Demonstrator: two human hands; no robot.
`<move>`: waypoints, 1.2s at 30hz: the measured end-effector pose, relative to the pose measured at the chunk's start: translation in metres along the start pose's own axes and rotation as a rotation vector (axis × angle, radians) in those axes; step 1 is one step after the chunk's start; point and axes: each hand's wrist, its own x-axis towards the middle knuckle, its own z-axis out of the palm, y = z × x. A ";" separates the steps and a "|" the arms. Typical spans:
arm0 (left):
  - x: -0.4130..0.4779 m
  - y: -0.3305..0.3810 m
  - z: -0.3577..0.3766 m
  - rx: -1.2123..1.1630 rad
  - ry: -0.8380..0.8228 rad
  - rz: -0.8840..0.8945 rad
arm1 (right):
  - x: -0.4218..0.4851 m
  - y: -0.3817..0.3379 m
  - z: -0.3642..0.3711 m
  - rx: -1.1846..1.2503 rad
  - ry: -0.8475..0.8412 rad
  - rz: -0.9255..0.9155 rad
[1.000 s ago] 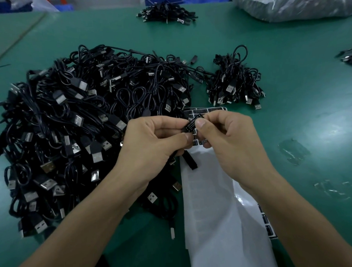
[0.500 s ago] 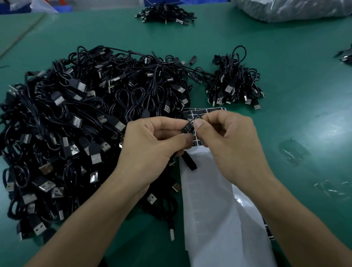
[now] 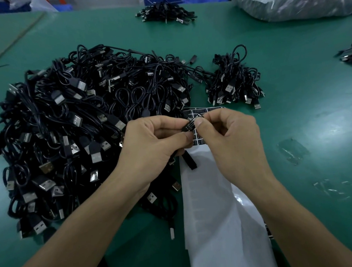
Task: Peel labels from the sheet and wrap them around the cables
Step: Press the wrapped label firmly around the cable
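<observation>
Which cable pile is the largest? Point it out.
The heap on the left, beside the left hand. The pile to its right, the far pile and the right-edge pile are all far smaller.

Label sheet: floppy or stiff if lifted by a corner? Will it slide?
Likely floppy: the sheet looks thin and buckles along a crease below the right hand. Probably light and slippery too: its bare backing shines, so a push should slide it across the green table.
</observation>
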 end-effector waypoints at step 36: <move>-0.001 -0.006 0.003 -0.050 0.016 0.042 | 0.000 -0.002 0.001 -0.020 0.026 -0.007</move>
